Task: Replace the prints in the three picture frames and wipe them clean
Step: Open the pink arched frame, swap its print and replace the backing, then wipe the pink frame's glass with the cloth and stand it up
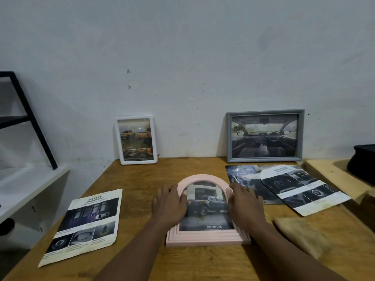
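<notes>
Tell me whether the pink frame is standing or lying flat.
Lying flat: the pink frame rests face up on the table, both hands on its sides.

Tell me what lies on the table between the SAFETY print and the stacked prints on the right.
In the head view, the pink arched frame, lying flat with both hands on its sides.

wood table [142, 179] | on it: pink frame [207, 238], white frame [136, 160], grey frame [263, 159], 3 prints [85, 226], cloth [300, 234]

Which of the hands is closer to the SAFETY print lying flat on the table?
Left. The left hand rests on the pink arched frame's left edge, beside the SAFETY print; the right hand is on the frame's far side.
</notes>
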The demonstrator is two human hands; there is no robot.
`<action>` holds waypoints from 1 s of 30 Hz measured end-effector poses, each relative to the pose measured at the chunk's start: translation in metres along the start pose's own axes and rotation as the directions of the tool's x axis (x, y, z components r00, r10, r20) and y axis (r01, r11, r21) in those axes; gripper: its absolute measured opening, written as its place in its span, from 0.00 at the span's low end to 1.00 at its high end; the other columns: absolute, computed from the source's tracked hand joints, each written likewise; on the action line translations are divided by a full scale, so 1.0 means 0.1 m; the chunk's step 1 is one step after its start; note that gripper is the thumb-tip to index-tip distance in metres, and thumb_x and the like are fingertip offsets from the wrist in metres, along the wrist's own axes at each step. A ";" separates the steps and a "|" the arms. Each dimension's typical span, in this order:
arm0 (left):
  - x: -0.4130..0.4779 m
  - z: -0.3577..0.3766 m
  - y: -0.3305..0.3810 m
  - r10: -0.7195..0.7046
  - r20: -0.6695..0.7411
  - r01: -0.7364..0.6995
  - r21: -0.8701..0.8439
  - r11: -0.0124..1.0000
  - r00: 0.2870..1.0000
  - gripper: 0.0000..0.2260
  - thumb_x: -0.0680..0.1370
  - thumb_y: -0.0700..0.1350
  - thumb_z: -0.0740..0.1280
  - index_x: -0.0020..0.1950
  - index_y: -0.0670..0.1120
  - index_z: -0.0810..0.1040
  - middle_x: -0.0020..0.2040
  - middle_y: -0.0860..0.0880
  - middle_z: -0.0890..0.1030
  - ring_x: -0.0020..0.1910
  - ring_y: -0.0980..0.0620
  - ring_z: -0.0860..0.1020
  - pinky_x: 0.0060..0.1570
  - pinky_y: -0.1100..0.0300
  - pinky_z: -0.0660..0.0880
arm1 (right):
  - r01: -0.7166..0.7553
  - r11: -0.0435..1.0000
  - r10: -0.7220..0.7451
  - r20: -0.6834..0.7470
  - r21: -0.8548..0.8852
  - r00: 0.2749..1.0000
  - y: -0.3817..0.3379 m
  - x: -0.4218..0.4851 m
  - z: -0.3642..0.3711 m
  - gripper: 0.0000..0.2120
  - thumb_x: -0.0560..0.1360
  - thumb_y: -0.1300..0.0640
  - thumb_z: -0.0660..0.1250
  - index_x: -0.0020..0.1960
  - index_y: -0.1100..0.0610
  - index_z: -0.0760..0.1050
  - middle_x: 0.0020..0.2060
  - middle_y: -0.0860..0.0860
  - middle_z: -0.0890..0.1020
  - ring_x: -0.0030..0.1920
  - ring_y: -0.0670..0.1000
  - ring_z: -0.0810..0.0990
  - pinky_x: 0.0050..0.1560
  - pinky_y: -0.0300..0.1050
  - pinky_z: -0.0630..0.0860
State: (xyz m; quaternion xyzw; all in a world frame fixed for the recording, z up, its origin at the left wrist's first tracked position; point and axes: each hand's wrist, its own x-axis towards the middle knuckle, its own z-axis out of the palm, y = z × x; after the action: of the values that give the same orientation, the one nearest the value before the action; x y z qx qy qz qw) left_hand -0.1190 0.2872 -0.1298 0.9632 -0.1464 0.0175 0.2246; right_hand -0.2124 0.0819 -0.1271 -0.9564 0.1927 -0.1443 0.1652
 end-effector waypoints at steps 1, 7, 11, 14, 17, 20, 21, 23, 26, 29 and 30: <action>0.00 0.02 -0.01 0.006 -0.010 -0.005 0.014 1.000 1.000 0.22 0.85 0.59 0.52 0.78 0.53 0.63 0.74 0.48 0.67 0.71 0.46 0.65 0.70 0.47 0.67 | -0.009 1.000 0.009 -0.001 0.002 1.000 -0.01 0.00 0.00 0.16 0.81 0.51 0.60 0.69 0.47 0.66 0.67 0.50 0.75 0.68 0.54 0.69 0.65 0.56 0.65; -0.03 0.03 0.00 0.120 -0.085 -0.110 0.113 0.988 0.989 0.22 0.85 0.58 0.49 0.76 0.53 0.65 0.71 0.49 0.70 0.68 0.48 0.65 0.68 0.49 0.67 | -0.014 1.000 0.014 -0.030 -0.016 0.999 -0.02 0.00 0.03 0.18 0.80 0.51 0.61 0.69 0.48 0.66 0.69 0.50 0.73 0.69 0.54 0.68 0.66 0.55 0.65; -0.05 -0.01 0.03 0.195 -0.114 -0.180 0.126 0.976 0.974 0.22 0.85 0.58 0.50 0.77 0.52 0.65 0.72 0.50 0.71 0.70 0.50 0.66 0.69 0.50 0.66 | -0.008 0.999 0.008 0.014 0.036 1.000 -0.01 0.03 -0.01 0.19 0.80 0.53 0.62 0.70 0.47 0.66 0.68 0.49 0.73 0.69 0.54 0.68 0.66 0.57 0.65; -0.05 -0.07 0.08 0.221 -0.095 -0.206 0.147 0.968 0.971 0.23 0.85 0.58 0.51 0.79 0.52 0.63 0.75 0.50 0.70 0.72 0.50 0.67 0.72 0.50 0.65 | 0.004 0.996 -0.005 0.015 0.085 1.000 0.02 0.02 -0.11 0.14 0.80 0.54 0.61 0.65 0.47 0.69 0.63 0.49 0.76 0.65 0.53 0.71 0.64 0.58 0.65; -0.07 -0.14 0.23 0.247 -0.046 -0.240 0.119 0.963 0.968 0.23 0.85 0.58 0.52 0.79 0.53 0.63 0.76 0.50 0.69 0.73 0.49 0.66 0.74 0.48 0.63 | 0.027 0.997 -0.028 0.013 0.079 1.000 0.08 0.00 -0.27 0.11 0.80 0.55 0.62 0.62 0.48 0.72 0.60 0.48 0.78 0.63 0.53 0.73 0.65 0.58 0.66; -0.15 -0.12 0.51 0.318 -0.007 -0.317 0.089 0.944 0.948 0.22 0.85 0.57 0.56 0.78 0.52 0.65 0.77 0.50 0.68 0.75 0.48 0.65 0.74 0.47 0.61 | 0.034 0.995 -0.037 0.036 0.089 0.999 0.20 -0.05 -0.48 0.11 0.79 0.55 0.66 0.60 0.48 0.74 0.56 0.48 0.80 0.56 0.51 0.77 0.61 0.55 0.74; -0.18 -0.09 0.62 0.356 -0.010 -0.354 0.079 0.932 0.934 0.22 0.84 0.57 0.57 0.78 0.52 0.66 0.77 0.51 0.69 0.74 0.48 0.66 0.74 0.47 0.62 | 0.036 0.996 -0.040 0.055 0.080 0.998 0.26 -0.07 -0.55 0.10 0.78 0.55 0.66 0.59 0.48 0.75 0.55 0.49 0.80 0.54 0.50 0.77 0.59 0.54 0.77; -0.24 -0.01 0.86 0.427 0.010 -0.427 0.073 0.901 0.904 0.22 0.83 0.57 0.59 0.77 0.53 0.67 0.76 0.51 0.70 0.74 0.47 0.67 0.73 0.47 0.63 | 0.047 0.998 -0.051 0.094 0.040 0.994 0.41 -0.14 -0.69 0.09 0.76 0.55 0.66 0.57 0.49 0.77 0.53 0.50 0.81 0.53 0.51 0.78 0.56 0.53 0.78; -0.30 0.15 1.21 0.503 0.113 -0.513 0.089 0.854 0.857 0.24 0.82 0.56 0.60 0.78 0.52 0.65 0.75 0.49 0.71 0.73 0.45 0.67 0.72 0.44 0.64 | 0.048 0.999 -0.050 0.127 0.023 0.991 0.66 -0.28 -0.91 0.08 0.77 0.54 0.67 0.56 0.50 0.77 0.54 0.49 0.81 0.54 0.50 0.78 0.56 0.49 0.77; -0.36 0.29 1.45 0.519 0.171 -0.542 0.138 0.829 0.837 0.26 0.81 0.55 0.61 0.78 0.52 0.63 0.74 0.48 0.71 0.72 0.45 0.68 0.71 0.45 0.64 | 0.038 0.999 -0.037 0.202 0.002 0.979 0.89 -0.43 -1.09 0.09 0.77 0.52 0.68 0.57 0.49 0.78 0.55 0.47 0.80 0.55 0.48 0.77 0.54 0.44 0.77; -0.37 0.34 1.50 0.519 0.184 -0.546 0.158 0.822 0.835 0.26 0.81 0.55 0.61 0.79 0.52 0.63 0.74 0.47 0.71 0.72 0.44 0.68 0.71 0.45 0.63 | 0.036 0.999 -0.033 0.228 -0.012 0.973 0.95 -0.48 -1.13 0.09 0.77 0.52 0.68 0.57 0.49 0.79 0.55 0.47 0.80 0.53 0.48 0.77 0.52 0.43 0.77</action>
State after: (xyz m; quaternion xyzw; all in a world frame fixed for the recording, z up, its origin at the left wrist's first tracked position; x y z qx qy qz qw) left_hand -0.1991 0.1543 -0.1000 0.9005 -0.4220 0.0306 0.1004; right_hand -0.3234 -0.0103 -0.0703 -0.9711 0.1571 -0.0352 0.1760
